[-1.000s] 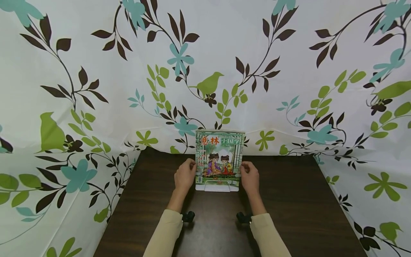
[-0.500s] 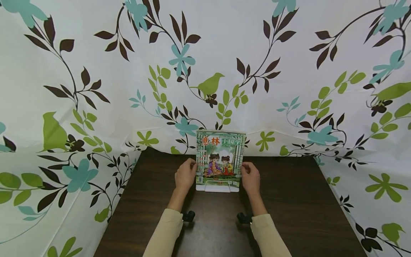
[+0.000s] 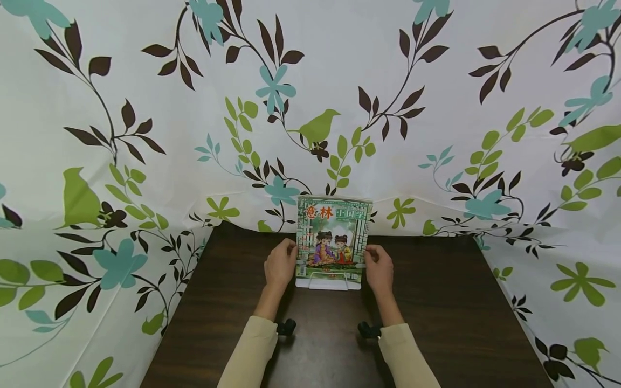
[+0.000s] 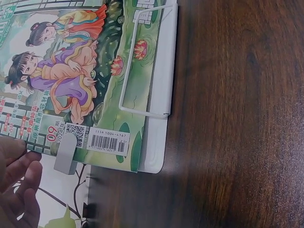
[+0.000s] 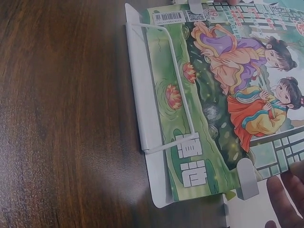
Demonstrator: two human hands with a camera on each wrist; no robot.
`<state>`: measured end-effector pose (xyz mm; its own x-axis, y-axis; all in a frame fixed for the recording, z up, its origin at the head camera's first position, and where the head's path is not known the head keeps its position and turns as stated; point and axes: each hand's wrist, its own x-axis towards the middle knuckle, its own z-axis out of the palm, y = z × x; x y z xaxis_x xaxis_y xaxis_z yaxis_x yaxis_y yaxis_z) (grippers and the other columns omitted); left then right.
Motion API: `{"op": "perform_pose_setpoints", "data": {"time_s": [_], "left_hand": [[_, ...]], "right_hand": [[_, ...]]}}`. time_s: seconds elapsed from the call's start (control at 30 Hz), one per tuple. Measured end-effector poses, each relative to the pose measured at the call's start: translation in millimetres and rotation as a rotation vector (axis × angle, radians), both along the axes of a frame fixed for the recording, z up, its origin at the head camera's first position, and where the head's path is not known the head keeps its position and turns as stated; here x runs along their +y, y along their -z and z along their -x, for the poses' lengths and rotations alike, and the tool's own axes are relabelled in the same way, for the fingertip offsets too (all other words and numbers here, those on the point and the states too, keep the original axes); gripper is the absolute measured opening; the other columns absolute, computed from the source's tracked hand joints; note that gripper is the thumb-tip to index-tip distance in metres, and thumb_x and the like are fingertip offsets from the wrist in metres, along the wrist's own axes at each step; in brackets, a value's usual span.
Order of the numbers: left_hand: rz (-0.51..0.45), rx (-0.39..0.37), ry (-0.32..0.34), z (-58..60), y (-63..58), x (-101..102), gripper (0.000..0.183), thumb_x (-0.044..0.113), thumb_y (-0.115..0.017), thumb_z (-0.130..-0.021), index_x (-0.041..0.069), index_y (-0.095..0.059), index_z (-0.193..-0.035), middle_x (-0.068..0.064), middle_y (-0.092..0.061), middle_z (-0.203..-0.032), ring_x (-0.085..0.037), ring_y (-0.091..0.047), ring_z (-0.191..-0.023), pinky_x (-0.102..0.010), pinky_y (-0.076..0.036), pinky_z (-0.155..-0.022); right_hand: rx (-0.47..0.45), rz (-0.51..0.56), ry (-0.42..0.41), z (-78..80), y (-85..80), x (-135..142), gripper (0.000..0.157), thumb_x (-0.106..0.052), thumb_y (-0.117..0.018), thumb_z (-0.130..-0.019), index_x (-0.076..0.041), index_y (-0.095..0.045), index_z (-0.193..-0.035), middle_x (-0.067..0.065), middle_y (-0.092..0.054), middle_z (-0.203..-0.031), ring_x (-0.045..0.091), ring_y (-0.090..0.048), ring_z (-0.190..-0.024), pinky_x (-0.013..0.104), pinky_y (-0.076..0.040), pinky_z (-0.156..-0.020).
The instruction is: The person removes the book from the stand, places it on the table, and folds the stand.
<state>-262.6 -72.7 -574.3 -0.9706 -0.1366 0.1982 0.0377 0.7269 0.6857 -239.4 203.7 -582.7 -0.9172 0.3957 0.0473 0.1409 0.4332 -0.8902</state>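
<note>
A green illustrated magazine [image 3: 335, 237] leans upright on a white book stand [image 3: 330, 284]. The stand's wire bar [image 4: 128, 71] crosses the lower front of the cover, and small white side clips [image 4: 65, 154] [image 5: 247, 178] hold its edges. My left hand [image 3: 280, 264] pinches the magazine's left edge, thumb at the cover and fingers curled by the border, just above the clip. At the opposite edge my right hand [image 3: 379, 267] likewise pinches the magazine; the right wrist view shows only some of its fingers [image 5: 282, 202]. Most of the stand's back is hidden.
The stand is on a dark wooden table [image 3: 325, 345], toward its far edge. Patterned white cloth [image 3: 388, 161] with leaves and birds hangs behind and beside the table. Black wrist-worn devices [image 3: 286, 327] sit inside both cream sleeves [image 3: 249, 350].
</note>
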Motion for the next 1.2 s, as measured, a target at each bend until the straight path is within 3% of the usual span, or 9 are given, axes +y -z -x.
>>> {"op": "perform_pose_setpoints", "data": {"time_s": [0.37, 0.73, 1.2], "left_hand": [[-0.008, -0.012, -0.014, 1.2, -2.1, 2.1, 0.017, 0.032, -0.069, -0.107, 0.020, -0.078, -0.115, 0.002, -0.081, -0.101, -0.019, -0.075, -0.082, -0.047, -0.057, -0.068], [0.001, -0.021, -0.026, 1.8, -1.0, 0.8, 0.017, 0.033, -0.069, -0.107, 0.021, -0.078, -0.115, 0.002, -0.080, -0.098, -0.018, -0.072, -0.079, -0.044, -0.055, -0.066], [-0.029, 0.033, -0.034, 3.7, 0.7, 3.0, 0.019, 0.032, -0.068, -0.108, 0.020, -0.080, -0.116, 0.001, -0.081, -0.099, -0.017, -0.072, -0.077, -0.036, -0.051, -0.057]], "right_hand": [[0.006, 0.010, 0.004, 1.8, 0.4, 1.0, 0.023, -0.023, -0.065, -0.108, -0.012, -0.073, -0.126, 0.014, -0.074, -0.124, 0.029, -0.067, -0.105, 0.038, -0.048, -0.081], [0.018, 0.019, 0.005, 2.8, 0.1, 0.1, 0.023, -0.023, -0.066, -0.107, -0.012, -0.074, -0.125, 0.014, -0.075, -0.121, 0.029, -0.067, -0.103, 0.039, -0.048, -0.081], [0.068, 0.029, -0.010, 4.1, -2.0, -0.5, 0.021, -0.022, -0.066, -0.108, -0.011, -0.074, -0.124, 0.013, -0.074, -0.118, 0.027, -0.066, -0.097, 0.037, -0.049, -0.077]]}}
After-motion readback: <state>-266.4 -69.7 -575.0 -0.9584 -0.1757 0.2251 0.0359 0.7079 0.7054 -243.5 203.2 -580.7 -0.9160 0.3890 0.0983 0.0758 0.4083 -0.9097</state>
